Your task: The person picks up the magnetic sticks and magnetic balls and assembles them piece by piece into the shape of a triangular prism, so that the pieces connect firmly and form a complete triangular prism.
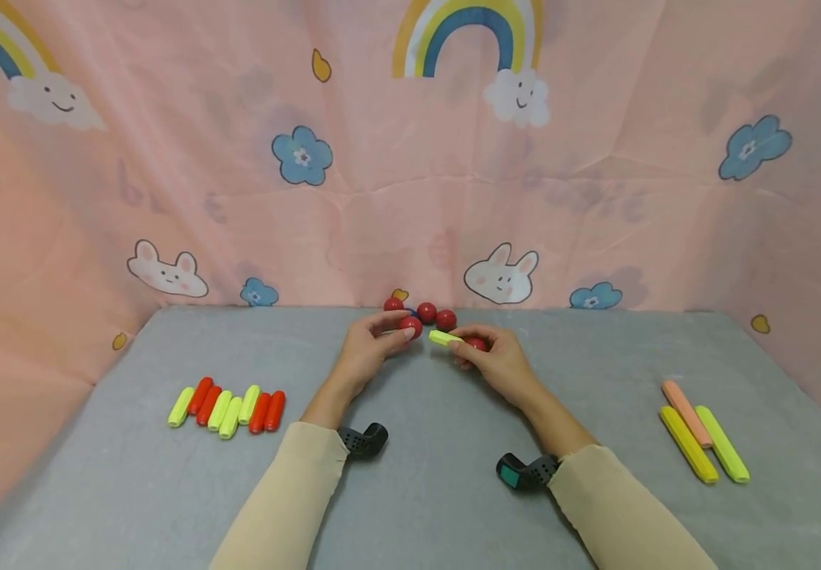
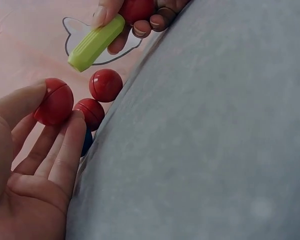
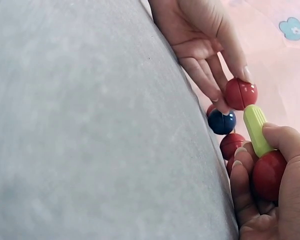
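Your two beige sleeves, left and right, come in from the near edge and slant inward, so your forearms converge over the grey table. A black device sits at each wrist, one at the left and one at the right. Out to the right of your arms lie three long sticks: yellow, yellow-green and peach. Well to the left, short yellow-green and red sticks lie side by side in an uneven row.

Beyond them, your right hand points forward and to the left, its back toward the head camera. Your thumb and fingers grip a short yellow-green stick, and a red ball sits within the same grasp, at the stick's near end. Your left hand angles forward and to the right, pinching another red ball between thumb and fingertips. The stick's free end points toward that ball, a small gap between them.

Just past your fingers, at the table's far edge, are three more red balls and a blue ball. Behind them hangs a pink cloth printed with rainbows, rabbits and flowers.
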Tool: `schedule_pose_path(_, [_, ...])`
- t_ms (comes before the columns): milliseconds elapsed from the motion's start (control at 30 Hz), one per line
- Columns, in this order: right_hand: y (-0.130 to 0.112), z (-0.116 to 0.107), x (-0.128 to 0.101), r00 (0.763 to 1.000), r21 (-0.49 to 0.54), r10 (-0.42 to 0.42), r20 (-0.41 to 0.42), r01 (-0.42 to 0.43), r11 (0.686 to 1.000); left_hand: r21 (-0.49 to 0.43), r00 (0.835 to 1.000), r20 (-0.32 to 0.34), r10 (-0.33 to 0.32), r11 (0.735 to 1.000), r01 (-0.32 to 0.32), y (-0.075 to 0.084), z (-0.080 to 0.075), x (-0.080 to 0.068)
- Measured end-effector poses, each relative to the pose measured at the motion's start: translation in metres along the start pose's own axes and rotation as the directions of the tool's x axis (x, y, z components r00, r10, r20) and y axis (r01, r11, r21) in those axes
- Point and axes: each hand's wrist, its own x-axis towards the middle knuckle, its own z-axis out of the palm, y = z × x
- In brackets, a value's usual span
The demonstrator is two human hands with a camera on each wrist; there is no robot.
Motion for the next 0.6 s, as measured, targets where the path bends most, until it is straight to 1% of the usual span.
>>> schedule_pose_path(233, [0.0005,0.0003,0.0001,1.000,0.009,0.004,0.004,-0.005,1.000,-0.025,1.000,0.024,-0.012,1.000,0.012,0.0010,0.0010,0.0009])
schedule_pose_path(600, [0.0007,0.0001,0.0004,1.000,0.019,-0.007,0.013,0.007,1.000,0.009,0.998,0.052,-0.023,1.000,0.022,0.0014,0.0012,-0.0016])
